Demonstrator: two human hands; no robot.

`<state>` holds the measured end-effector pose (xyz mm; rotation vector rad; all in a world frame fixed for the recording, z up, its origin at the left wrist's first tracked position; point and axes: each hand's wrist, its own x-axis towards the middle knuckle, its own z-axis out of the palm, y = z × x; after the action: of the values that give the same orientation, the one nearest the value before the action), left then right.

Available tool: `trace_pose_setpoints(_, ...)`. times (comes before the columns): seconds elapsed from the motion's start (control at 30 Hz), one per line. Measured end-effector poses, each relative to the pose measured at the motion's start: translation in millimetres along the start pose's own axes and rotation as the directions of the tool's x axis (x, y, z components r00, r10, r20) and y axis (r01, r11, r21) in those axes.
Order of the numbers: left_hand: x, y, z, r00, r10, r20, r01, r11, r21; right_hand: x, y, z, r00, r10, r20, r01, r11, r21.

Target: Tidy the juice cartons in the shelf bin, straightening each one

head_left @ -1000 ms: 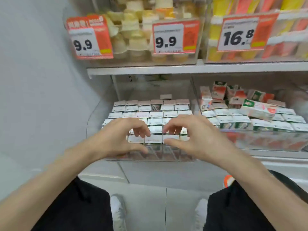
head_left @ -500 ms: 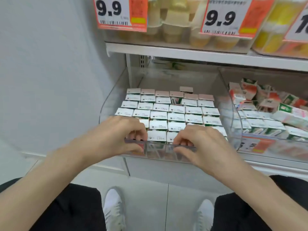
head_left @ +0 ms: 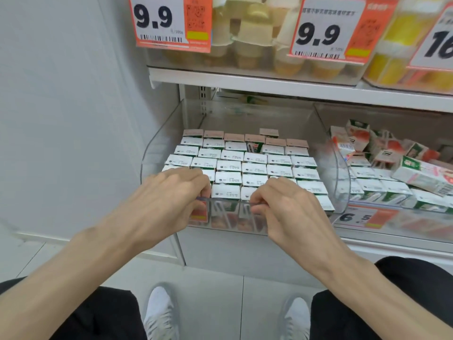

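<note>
The clear bin (head_left: 157, 153) on the lower shelf holds juice cartons (head_left: 253, 165) standing upright, long axes vertical, white tops facing up, in six columns about seven or eight rows deep; one carton stands alone behind the back row. At the bin's front wall, the left hand (head_left: 171, 195) and right hand (head_left: 289, 204) have fingers curled closed, pinching over its rim, against the front-row cartons.

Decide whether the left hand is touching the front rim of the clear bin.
Touching. The head view shows the left hand with its fingers curled over the clear bin's front rim, no gap visible.
</note>
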<state>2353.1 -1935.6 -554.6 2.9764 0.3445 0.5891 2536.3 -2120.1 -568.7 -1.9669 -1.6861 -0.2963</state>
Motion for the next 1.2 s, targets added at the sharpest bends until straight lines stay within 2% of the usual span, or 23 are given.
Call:
trace_pose_setpoints(0.33,39,-15,3,1.000,0.020,-0.001,-0.020,1.000,0.003,30,15,6,0.996,0.075,-0.037,-0.075,0.997,0.015)
trace_pose_setpoints(0.67,36,-19,14,0.993,-0.038,0.113,0.044,0.998,-0.044,28,19,20,0.993,0.103,0.053,-0.101,0.994,-0.039)
trace_pose_setpoints(1.03,34,-21,18,0.994,-0.063,0.089,0.067,0.997,-0.040,24,13,16,0.993,0.093,0.077,-0.086,0.993,-0.084)
trace_pose_setpoints(1.2,33,-19,13,0.993,-0.108,0.054,0.111,0.992,-0.065,27,14,11,0.984,0.157,0.079,-0.153,0.986,-0.059)
